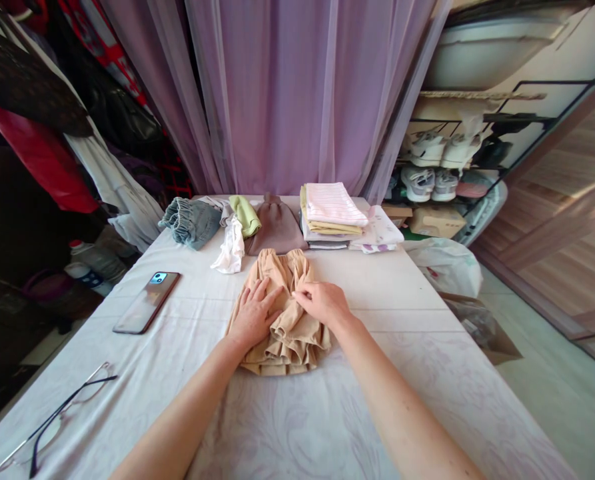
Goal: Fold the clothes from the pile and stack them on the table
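A tan skirt with a gathered elastic waist and a ruffled hem lies on the table in front of me, its waist pointing away. My left hand rests flat on its left side, fingers spread. On the right side, my right hand is closed, pinching a bit of the skirt's fabric between thumb and fingers. Part of the cloth on the right is folded over, with the ruffles bunched towards me. Beyond the waist sits a brown garment, and a small white cloth lies to its left.
Blue denim clothing and a green cloth lie at the table's back left. A folded clothes stack stands at the back right. A phone and glasses lie on the left. Behind hangs a purple curtain; shoes sit on a rack.
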`<state>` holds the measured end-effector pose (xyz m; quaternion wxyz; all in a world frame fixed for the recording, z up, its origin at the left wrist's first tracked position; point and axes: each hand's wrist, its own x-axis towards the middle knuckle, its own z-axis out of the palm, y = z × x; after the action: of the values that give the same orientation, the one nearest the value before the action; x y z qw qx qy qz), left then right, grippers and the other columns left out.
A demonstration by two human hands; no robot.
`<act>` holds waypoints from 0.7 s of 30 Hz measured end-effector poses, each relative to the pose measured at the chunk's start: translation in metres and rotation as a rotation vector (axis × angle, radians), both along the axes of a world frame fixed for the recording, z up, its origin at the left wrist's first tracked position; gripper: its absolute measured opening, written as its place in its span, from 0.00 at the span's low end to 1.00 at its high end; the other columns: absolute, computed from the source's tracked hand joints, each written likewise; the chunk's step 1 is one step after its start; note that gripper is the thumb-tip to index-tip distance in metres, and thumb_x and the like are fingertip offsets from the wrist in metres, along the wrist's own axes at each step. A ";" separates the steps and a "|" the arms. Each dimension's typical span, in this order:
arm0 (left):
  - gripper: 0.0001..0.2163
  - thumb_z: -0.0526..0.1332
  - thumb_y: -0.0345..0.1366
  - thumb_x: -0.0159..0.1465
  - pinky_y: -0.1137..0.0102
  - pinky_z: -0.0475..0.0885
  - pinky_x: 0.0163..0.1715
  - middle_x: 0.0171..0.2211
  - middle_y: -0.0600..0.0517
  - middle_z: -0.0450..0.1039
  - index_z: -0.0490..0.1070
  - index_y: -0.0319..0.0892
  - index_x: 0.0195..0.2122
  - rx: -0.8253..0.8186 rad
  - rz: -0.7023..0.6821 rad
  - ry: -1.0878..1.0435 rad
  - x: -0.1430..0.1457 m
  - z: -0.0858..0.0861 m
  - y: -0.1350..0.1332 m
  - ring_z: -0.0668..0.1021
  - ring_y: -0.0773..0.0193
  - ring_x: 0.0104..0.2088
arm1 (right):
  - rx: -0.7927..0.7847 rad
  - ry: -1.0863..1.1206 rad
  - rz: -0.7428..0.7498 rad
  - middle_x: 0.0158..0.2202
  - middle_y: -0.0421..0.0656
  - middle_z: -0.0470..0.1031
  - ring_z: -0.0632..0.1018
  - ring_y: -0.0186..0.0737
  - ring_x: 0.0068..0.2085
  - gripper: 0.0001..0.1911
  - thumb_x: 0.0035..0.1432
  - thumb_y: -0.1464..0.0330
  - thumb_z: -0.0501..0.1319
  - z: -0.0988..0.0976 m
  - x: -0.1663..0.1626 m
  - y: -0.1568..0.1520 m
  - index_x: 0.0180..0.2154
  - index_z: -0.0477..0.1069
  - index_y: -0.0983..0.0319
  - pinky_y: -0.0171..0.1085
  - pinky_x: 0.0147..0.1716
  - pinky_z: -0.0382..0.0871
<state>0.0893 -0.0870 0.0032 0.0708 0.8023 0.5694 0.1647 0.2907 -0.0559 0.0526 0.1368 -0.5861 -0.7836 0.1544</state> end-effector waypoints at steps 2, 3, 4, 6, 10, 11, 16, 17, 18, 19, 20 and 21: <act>0.27 0.61 0.37 0.63 0.46 0.55 0.63 0.69 0.42 0.52 0.61 0.51 0.64 -0.014 0.002 -0.004 0.000 -0.001 0.002 0.58 0.46 0.67 | -0.029 -0.028 -0.091 0.29 0.42 0.80 0.77 0.41 0.33 0.16 0.61 0.55 0.57 -0.003 0.018 0.004 0.27 0.77 0.54 0.36 0.32 0.61; 0.27 0.61 0.37 0.63 0.46 0.55 0.63 0.68 0.42 0.52 0.61 0.51 0.64 -0.013 0.007 -0.005 0.000 -0.001 0.002 0.58 0.46 0.67 | -0.042 -0.019 -0.130 0.29 0.41 0.80 0.77 0.41 0.33 0.16 0.61 0.55 0.57 -0.004 0.027 0.005 0.27 0.77 0.54 0.36 0.31 0.61; 0.27 0.61 0.37 0.63 0.46 0.55 0.63 0.68 0.42 0.53 0.61 0.51 0.64 -0.011 0.012 -0.005 0.001 -0.001 0.002 0.58 0.46 0.67 | -0.051 0.004 -0.165 0.29 0.41 0.80 0.77 0.41 0.33 0.17 0.60 0.54 0.56 -0.004 0.035 0.005 0.27 0.77 0.54 0.36 0.31 0.60; 0.27 0.61 0.38 0.63 0.46 0.55 0.63 0.67 0.43 0.55 0.62 0.51 0.64 -0.003 0.022 -0.005 0.003 0.000 0.002 0.59 0.45 0.66 | -0.059 0.070 -0.241 0.30 0.42 0.80 0.78 0.42 0.34 0.20 0.61 0.51 0.55 -0.005 0.045 0.004 0.29 0.76 0.55 0.36 0.31 0.61; 0.27 0.61 0.36 0.62 0.46 0.55 0.63 0.68 0.43 0.54 0.63 0.51 0.63 0.041 0.038 0.010 0.007 0.003 -0.002 0.59 0.44 0.66 | -0.099 0.197 -0.347 0.35 0.45 0.81 0.79 0.46 0.39 0.26 0.56 0.45 0.56 -0.006 0.033 0.001 0.45 0.75 0.56 0.38 0.35 0.65; 0.27 0.60 0.35 0.62 0.46 0.55 0.63 0.68 0.43 0.53 0.63 0.51 0.63 0.055 0.037 0.020 0.008 0.003 -0.003 0.58 0.44 0.67 | -0.115 0.218 -0.340 0.37 0.45 0.81 0.79 0.48 0.39 0.28 0.54 0.46 0.59 -0.008 0.026 0.001 0.50 0.73 0.56 0.39 0.36 0.66; 0.26 0.58 0.32 0.63 0.48 0.55 0.63 0.68 0.43 0.54 0.64 0.51 0.63 0.092 0.006 0.040 0.010 0.005 -0.005 0.58 0.46 0.67 | -0.153 0.294 -0.301 0.45 0.46 0.80 0.79 0.49 0.42 0.32 0.49 0.61 0.64 -0.024 0.025 0.011 0.57 0.68 0.53 0.40 0.40 0.68; 0.25 0.57 0.32 0.63 0.48 0.55 0.63 0.67 0.44 0.55 0.64 0.52 0.62 0.096 -0.003 0.038 0.009 0.004 -0.005 0.58 0.47 0.67 | -0.135 0.327 -0.324 0.44 0.45 0.80 0.80 0.48 0.41 0.31 0.48 0.62 0.64 -0.029 0.037 0.015 0.57 0.69 0.53 0.39 0.40 0.68; 0.25 0.56 0.31 0.63 0.47 0.55 0.63 0.67 0.45 0.56 0.64 0.53 0.62 0.100 -0.011 0.038 0.010 0.004 -0.005 0.58 0.48 0.66 | -0.104 0.350 -0.359 0.43 0.44 0.81 0.80 0.46 0.41 0.31 0.49 0.64 0.62 -0.034 0.051 0.018 0.56 0.69 0.54 0.38 0.40 0.69; 0.25 0.56 0.30 0.63 0.47 0.55 0.63 0.66 0.45 0.58 0.65 0.54 0.62 0.106 -0.021 0.040 0.010 0.005 -0.005 0.59 0.48 0.66 | -0.098 0.346 -0.402 0.41 0.44 0.81 0.80 0.46 0.39 0.30 0.49 0.64 0.61 -0.039 0.068 0.021 0.57 0.69 0.55 0.38 0.39 0.69; 0.25 0.56 0.29 0.63 0.48 0.55 0.63 0.64 0.45 0.60 0.65 0.54 0.61 0.114 -0.032 0.044 0.010 0.006 -0.004 0.60 0.49 0.65 | -0.105 0.328 -0.459 0.37 0.44 0.82 0.80 0.45 0.36 0.31 0.50 0.65 0.60 -0.043 0.085 0.023 0.57 0.69 0.57 0.38 0.38 0.70; 0.26 0.55 0.29 0.62 0.49 0.56 0.62 0.62 0.45 0.62 0.66 0.54 0.61 0.122 -0.043 0.050 0.011 0.007 -0.004 0.63 0.49 0.63 | -0.097 0.310 -0.521 0.35 0.44 0.82 0.80 0.45 0.35 0.30 0.49 0.66 0.59 -0.047 0.101 0.023 0.57 0.69 0.59 0.39 0.37 0.70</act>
<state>0.1002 -0.0907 0.0102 0.0109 0.8210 0.5426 0.1774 0.3919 -0.0324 0.0057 0.2617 -0.7424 -0.5685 0.2390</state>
